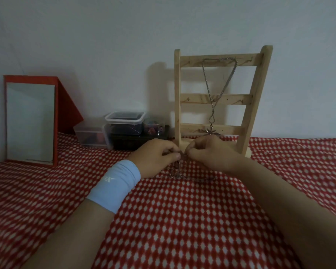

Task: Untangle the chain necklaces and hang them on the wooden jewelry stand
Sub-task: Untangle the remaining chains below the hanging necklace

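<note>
Both hands pinching a tangled chain on the red patterned cloth (182,220), in front of the wooden jewelry stand (217,98).
One star-pendant necklace (213,105) already hangs on the stand; left hand (155,156) and right hand (208,152) both pinched shut on the tangled chains (177,171). Thin, light, limp, slippery links: likely best gripped just beside the knot, teased gently.

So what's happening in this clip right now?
A person's left hand and right hand pinch a tangled silver chain necklace between their fingertips, low over the red-and-white patterned cloth. Part of the chain trails on the cloth. Behind them, the wooden ladder-shaped jewelry stand already holds one silver necklace with a star pendant.
</note>
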`<action>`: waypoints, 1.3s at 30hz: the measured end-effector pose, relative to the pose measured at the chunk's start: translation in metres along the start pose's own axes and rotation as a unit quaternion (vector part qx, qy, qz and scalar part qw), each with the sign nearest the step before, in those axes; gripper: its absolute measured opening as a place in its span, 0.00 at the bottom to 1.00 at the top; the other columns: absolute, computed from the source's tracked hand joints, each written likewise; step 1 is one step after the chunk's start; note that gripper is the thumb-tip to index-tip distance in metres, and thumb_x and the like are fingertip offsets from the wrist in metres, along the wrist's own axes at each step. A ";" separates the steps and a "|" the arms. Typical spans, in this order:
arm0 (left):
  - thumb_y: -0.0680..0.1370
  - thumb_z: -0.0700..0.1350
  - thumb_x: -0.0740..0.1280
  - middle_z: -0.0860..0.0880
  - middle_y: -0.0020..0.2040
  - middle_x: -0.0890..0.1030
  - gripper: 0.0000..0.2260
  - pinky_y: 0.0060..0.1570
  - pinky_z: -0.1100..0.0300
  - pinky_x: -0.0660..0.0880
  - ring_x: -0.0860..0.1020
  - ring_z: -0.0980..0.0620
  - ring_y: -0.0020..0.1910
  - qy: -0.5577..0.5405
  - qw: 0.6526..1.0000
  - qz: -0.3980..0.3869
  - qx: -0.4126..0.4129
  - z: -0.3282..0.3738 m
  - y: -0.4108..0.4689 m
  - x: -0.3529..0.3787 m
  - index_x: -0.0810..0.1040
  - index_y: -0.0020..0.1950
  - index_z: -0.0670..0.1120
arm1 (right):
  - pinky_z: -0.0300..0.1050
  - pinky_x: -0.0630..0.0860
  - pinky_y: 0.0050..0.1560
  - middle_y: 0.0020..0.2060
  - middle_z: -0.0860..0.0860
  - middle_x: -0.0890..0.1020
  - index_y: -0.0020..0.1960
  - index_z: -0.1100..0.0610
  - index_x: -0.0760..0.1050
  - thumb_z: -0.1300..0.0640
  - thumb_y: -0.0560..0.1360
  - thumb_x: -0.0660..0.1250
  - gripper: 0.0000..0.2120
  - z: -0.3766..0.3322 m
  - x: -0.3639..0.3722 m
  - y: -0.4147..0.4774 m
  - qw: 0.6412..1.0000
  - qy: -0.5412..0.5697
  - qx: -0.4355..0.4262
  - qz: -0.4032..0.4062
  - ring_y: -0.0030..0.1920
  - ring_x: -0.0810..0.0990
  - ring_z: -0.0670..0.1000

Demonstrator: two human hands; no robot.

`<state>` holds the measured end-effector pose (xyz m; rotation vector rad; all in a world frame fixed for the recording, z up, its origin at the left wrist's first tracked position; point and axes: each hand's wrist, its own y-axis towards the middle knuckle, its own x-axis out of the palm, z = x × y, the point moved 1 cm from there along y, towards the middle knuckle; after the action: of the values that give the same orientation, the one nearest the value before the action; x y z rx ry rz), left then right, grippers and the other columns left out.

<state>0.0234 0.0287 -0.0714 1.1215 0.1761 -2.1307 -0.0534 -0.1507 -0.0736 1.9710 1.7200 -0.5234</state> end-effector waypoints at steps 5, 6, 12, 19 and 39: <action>0.80 0.46 0.66 0.61 0.46 0.82 0.07 0.57 0.62 0.74 0.79 0.64 0.48 -0.004 0.999 0.043 0.001 -0.001 0.003 -0.005 0.83 0.51 0.51 | 0.31 0.70 0.31 0.25 0.43 0.78 0.42 0.52 0.79 0.50 0.83 0.62 0.13 -0.006 0.003 -0.003 0.997 -0.056 -0.009 -0.043 0.26 0.74 0.38; 0.80 0.46 0.66 0.60 0.47 0.82 0.07 0.57 0.61 0.75 0.79 0.63 0.49 -0.002 0.999 0.046 0.002 -0.001 0.003 -0.005 0.84 0.51 0.51 | 0.31 0.70 0.32 0.27 0.42 0.80 0.42 0.51 0.79 0.50 0.83 0.63 0.13 -0.007 0.002 -0.003 0.997 -0.066 -0.015 -0.046 0.27 0.75 0.38; 0.79 0.46 0.67 0.59 0.47 0.83 0.05 0.54 0.67 0.74 0.79 0.66 0.48 -0.016 0.998 0.066 0.017 0.000 0.001 -0.005 0.83 0.50 0.52 | 0.37 0.76 0.37 0.30 0.47 0.82 0.46 0.56 0.85 0.52 0.81 0.67 0.11 -0.007 0.000 -0.002 0.999 0.017 -0.015 -0.048 0.31 0.78 0.44; 0.79 0.44 0.68 0.57 0.46 0.84 0.05 0.49 0.74 0.73 0.80 0.65 0.46 -0.074 0.992 0.096 0.035 0.004 0.001 -0.004 0.83 0.51 0.48 | 0.38 0.75 0.33 0.29 0.52 0.78 0.43 0.57 0.81 0.50 0.82 0.66 0.14 -0.010 -0.003 -0.004 0.996 0.059 -0.027 -0.053 0.30 0.74 0.48; 0.78 0.43 0.68 0.57 0.45 0.82 0.05 0.49 0.72 0.73 0.80 0.64 0.46 -0.114 0.986 0.117 0.039 0.010 -0.001 -0.006 0.80 0.47 0.53 | 0.41 0.77 0.37 0.35 0.52 0.80 0.50 0.59 0.81 0.52 0.82 0.65 0.11 -0.014 -0.004 -0.006 0.994 0.075 -0.051 -0.068 0.34 0.77 0.48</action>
<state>0.0182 0.0284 -0.0605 0.8835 -0.1389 -2.0484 -0.0605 -0.1454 -0.0605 1.8739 1.9429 -0.3320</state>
